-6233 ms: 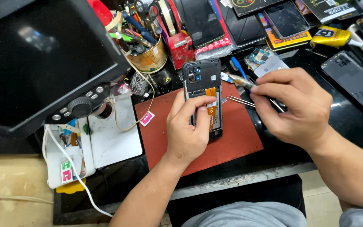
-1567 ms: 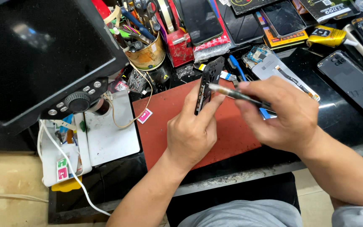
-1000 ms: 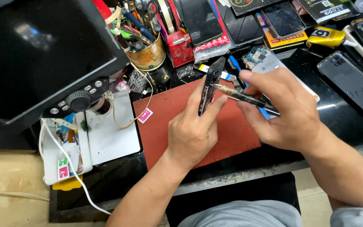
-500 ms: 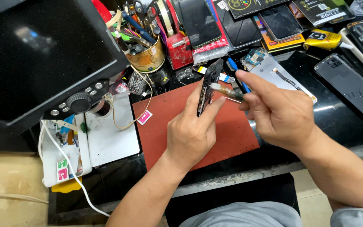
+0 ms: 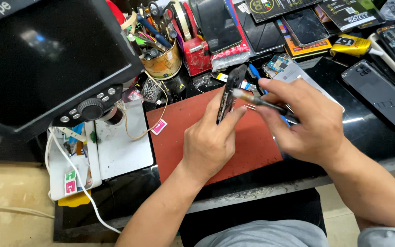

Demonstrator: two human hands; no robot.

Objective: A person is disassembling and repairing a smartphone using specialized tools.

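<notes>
Since the view a few seconds back, the dark slim phone body with its back cover off (image 5: pixel 231 93) has come up off the mat and now stands on edge, and the right hand (image 5: pixel 305 121) has shifted in from the side so its tool meets the phone's upper edge. The left hand (image 5: pixel 210 137) clasps the phone from below, thumb on one face and fingers on the other, holding it tilted slightly away over the flat rust-red rubbery work mat (image 5: pixel 184 137). The right hand pinches a thin dark-handled metal-tipped tool (image 5: pixel 264 101) like a pen, its pale tip touching the phone's side near the top. To do this well, I judge the tip should work along the seam at a shallow angle with light pressure, the left hand bracing firmly so the thin frame neither flexes nor slips. Just beyond the grip lie small blue-handled tools and a bare circuit board. Further back stand a round tin cup crammed with scissors and pens (image 5: pixel 162 64), a red plastic box and glossy glass phone panels. To the left of the grip a large black matte microscope monitor with knobs (image 5: pixel 51 59) hangs over a white plate; to the right a smooth grey phone back cover (image 5: pixel 382 96) lies flat on the black bench.
</notes>
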